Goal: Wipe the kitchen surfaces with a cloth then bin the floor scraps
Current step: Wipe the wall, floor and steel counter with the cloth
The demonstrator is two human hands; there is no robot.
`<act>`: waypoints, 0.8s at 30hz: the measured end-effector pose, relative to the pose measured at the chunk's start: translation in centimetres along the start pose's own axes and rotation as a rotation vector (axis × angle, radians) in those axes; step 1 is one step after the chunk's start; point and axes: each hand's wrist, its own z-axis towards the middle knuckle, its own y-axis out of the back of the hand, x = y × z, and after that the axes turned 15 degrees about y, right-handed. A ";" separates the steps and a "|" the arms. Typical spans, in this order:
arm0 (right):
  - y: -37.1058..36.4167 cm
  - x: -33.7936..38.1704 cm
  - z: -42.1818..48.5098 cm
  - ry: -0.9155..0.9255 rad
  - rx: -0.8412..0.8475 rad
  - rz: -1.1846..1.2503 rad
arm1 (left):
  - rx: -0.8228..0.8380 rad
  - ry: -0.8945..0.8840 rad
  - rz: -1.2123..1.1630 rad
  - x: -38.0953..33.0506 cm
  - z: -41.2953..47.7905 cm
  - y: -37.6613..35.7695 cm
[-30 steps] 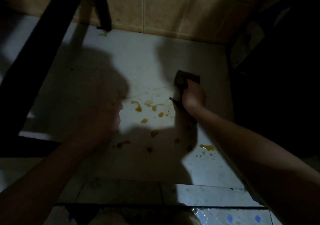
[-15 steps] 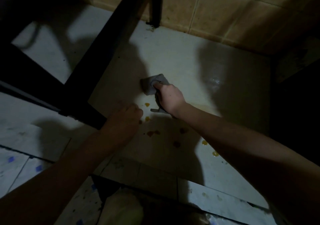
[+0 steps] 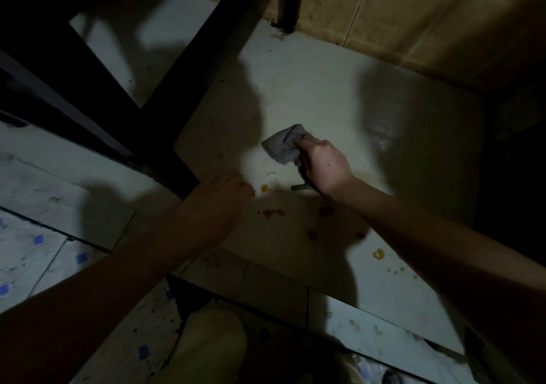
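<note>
My right hand (image 3: 323, 168) bunches the grey cloth (image 3: 282, 144) in curled fingers, and I judge it soft, limp and light, best gripped as a wad at its middle.

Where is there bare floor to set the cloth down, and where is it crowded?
Bare floor runs from the cloth up to the wall. Crowded: orange spills dot the patch between the right hand and left hand and nearer; the dark frame borders the left.
</note>
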 end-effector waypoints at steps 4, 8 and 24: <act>-0.4 1.9 0.8 -0.021 0.040 -0.038 | -0.012 0.012 -0.053 0.3 -0.8 0.2; -1.9 5.3 0.2 0.094 0.265 -0.007 | -0.045 0.030 -0.063 -0.3 -0.6 1.1; 2.5 -0.9 -12.5 -0.573 0.032 0.022 | -0.069 -0.123 -0.249 -4.2 1.2 3.4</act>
